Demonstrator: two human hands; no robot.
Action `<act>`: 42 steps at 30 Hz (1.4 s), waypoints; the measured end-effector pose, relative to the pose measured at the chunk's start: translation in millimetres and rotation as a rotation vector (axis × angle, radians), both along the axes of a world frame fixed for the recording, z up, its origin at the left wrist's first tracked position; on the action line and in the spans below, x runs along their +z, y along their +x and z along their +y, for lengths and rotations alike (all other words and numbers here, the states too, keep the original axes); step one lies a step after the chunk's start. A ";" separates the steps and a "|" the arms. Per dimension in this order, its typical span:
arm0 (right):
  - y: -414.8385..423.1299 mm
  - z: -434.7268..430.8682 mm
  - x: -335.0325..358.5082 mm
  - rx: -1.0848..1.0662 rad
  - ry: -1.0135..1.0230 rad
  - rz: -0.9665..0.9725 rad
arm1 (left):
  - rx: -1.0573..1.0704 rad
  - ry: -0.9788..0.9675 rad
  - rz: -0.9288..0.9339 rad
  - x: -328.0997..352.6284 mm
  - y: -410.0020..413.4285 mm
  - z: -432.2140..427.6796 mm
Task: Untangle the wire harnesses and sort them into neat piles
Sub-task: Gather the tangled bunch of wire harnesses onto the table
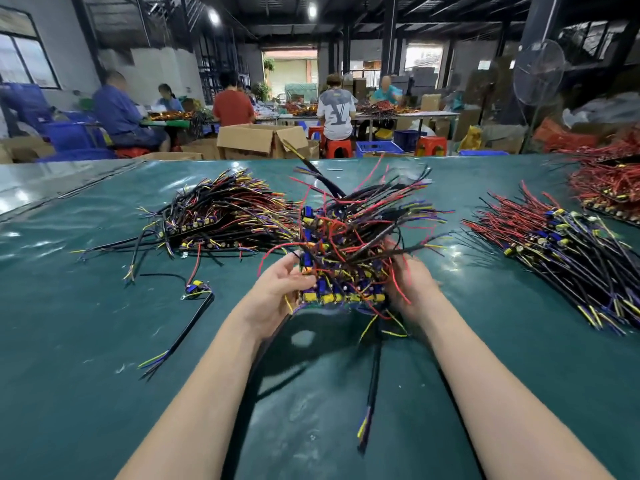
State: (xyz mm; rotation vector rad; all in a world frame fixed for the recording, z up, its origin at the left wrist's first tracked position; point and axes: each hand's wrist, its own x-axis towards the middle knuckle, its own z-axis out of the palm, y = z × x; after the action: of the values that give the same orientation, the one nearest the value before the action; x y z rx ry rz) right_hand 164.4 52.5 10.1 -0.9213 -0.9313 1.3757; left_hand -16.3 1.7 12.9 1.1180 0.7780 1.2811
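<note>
A tangled bundle of wire harnesses (349, 244) with red, black, yellow and purple leads and blue and yellow parts is lifted above the green table (86, 341). My left hand (277, 292) grips its left side, my right hand (408, 282) grips its right side. A black cable (372, 386) hangs down from the bundle. One sorted pile (221, 216) lies at the left, a second pile (561, 247) at the right. A single harness (194, 289) lies loose at the left front.
A heap of red wires (609, 181) sits at the far right edge. Beyond the table are open cardboard boxes (259, 140), blue crates, red stools and several seated people working at other tables. A fan stands at the back right.
</note>
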 end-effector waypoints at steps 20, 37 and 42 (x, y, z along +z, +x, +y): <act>-19.4 -0.9 -7.8 -0.206 0.068 -0.373 | 0.261 -0.342 0.112 4.7 23.2 13.7; -39.3 -15.9 -0.6 -0.163 0.169 -0.031 | 0.623 -0.308 0.102 -0.3 22.8 25.9; -33.6 -16.2 -9.7 -0.148 0.262 -0.080 | 0.600 -0.375 0.036 2.0 21.7 22.8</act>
State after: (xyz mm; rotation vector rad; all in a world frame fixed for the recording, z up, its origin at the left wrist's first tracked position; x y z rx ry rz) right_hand 130.8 36.2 0.5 -0.8317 -1.0542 1.0690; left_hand 5.3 24.5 14.9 0.6193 1.3843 1.5181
